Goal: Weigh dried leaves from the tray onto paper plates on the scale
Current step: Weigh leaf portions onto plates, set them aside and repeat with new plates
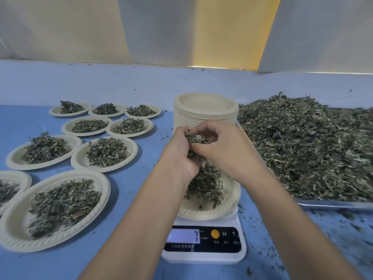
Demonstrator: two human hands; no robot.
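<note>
Both hands are up over the white digital kitchen scale [203,257]. The left hand [179,156] and right hand [226,152] have their fingers curled in around one clump of dried grey-green leaves [194,139], pinching it between them. Right underneath, a cream paper plate [231,205] sits on the scale with a small pile already on it, display showing a 7. The shallow metal tray [331,205], heaped with loose leaves, is just to the right, with a stack of empty cream plates [205,110] behind the hands and filled plates [18,225] spread out on the left.
</note>
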